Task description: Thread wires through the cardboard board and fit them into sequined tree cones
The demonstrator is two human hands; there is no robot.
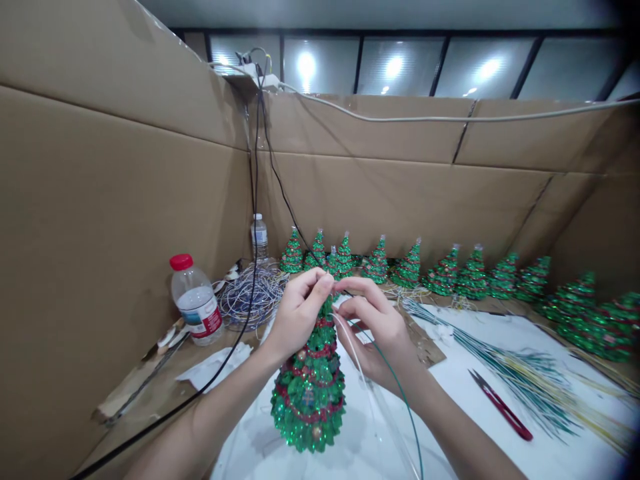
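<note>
A small green tinsel Christmas tree (309, 393) with red garland and little ornaments stands in front of me, leaning slightly right towards its top. My left hand (299, 313) is closed round its tip, thumb and forefinger pinched together there. Against the same tip, from the right, come the bent fingers of my right hand (376, 327). A white wire (354, 347) runs down from the right fingertips, which appear closed on it. Beside it a thin green wire (400, 387) curves past that hand to the lower edge. The tip itself is mostly covered by fingers.
Several similar trees (409, 263) line the cardboard wall. Red-handled thread snips (503, 405) and a bundle of green and yellow wires (500, 360) lie on the white board at right. At left are a red-capped bottle (196, 303), tangled wire (253, 293) and a hanging black cable (255, 200).
</note>
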